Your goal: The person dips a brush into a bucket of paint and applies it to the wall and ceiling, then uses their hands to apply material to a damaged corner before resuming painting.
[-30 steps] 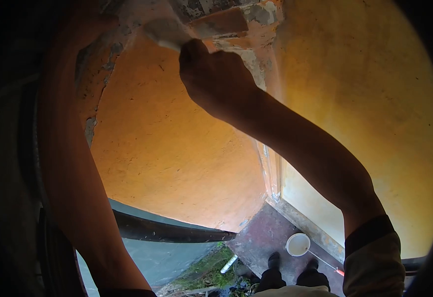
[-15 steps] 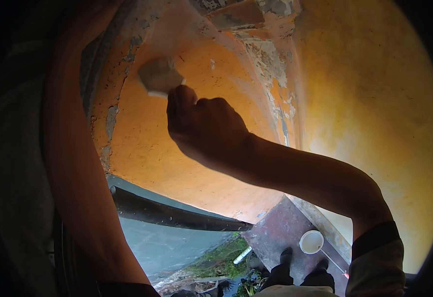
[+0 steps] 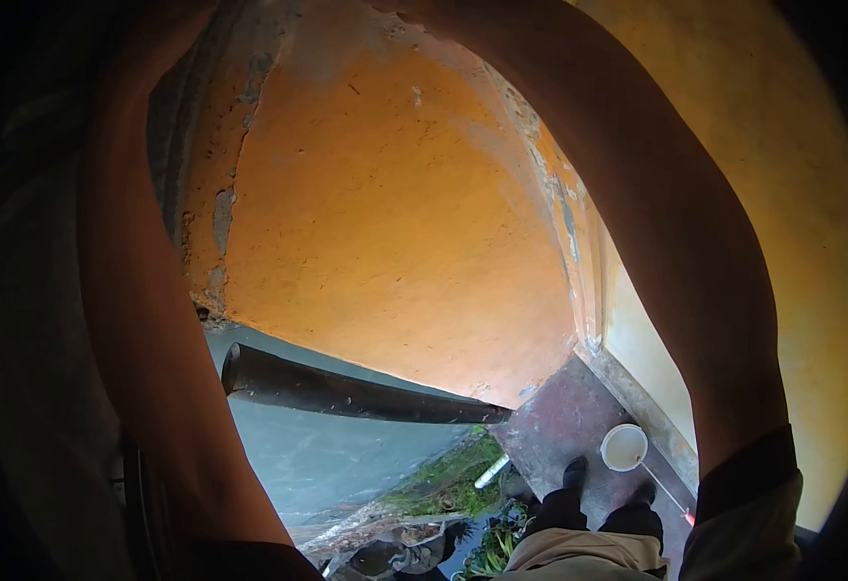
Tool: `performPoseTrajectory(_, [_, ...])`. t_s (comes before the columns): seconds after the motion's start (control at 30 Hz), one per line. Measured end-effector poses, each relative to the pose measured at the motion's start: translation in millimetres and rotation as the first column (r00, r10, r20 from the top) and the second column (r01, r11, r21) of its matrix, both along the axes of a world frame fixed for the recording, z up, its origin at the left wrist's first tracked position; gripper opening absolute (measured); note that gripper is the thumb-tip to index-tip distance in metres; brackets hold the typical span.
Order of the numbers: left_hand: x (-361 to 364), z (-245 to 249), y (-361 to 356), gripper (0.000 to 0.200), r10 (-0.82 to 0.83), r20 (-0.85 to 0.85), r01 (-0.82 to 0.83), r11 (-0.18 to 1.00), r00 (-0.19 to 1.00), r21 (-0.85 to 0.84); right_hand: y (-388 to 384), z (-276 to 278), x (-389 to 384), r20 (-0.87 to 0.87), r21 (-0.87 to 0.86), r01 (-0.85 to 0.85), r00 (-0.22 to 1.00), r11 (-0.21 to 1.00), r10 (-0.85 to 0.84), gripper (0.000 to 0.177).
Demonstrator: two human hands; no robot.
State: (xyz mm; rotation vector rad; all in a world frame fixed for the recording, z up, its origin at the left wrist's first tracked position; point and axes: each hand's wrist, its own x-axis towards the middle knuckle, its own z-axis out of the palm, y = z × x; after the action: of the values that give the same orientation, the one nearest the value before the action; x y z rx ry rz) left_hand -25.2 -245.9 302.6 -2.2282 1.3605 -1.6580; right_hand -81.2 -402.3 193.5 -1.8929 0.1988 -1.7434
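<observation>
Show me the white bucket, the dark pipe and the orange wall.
white bucket [image 3: 623, 447], head view, on its pale inside.
dark pipe [image 3: 366, 397], head view, middle of its length.
orange wall [image 3: 395, 223], head view, bare painted face.

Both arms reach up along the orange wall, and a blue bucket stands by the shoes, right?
Not quite: the bucket is white, not blue. The head view shows it by the shoes, left arm and right arm reaching up along the orange wall.
</observation>
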Motion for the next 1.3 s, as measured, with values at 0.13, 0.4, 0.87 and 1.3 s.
performPoseTrajectory(0.13, [22.4,3.8,0.9,0.055,0.032,0.162,-0.028,0.999,0.986,-0.031,83.9,-49.1,14.6,-0.224,0.003,-0.228,0.949,0.974,0.222,0.021])
performPoseTrajectory(0.4, [2.3,0.9,5.9,0.056,0.036,-0.023,-0.035,0.999,0.999,0.018,148.3,-117.2,17.4,-0.226,0.197,-0.605,0.737,0.771,0.636,0.02])
performPoseTrajectory(0.87, [2.3,-2.7,6.5,0.059,0.049,0.002,-0.049,0.998,0.999,0.026,151.2,-129.6,-2.5,-0.444,0.152,-0.53,0.718,0.834,0.536,0.019])
performPoseTrajectory(1.3, [23.7,12.8,4.1,0.059,0.038,0.012,-0.038,0.999,0.999,0.019,110.8,-88.1,10.9,-0.256,0.097,-0.348,0.897,0.932,0.362,0.024])
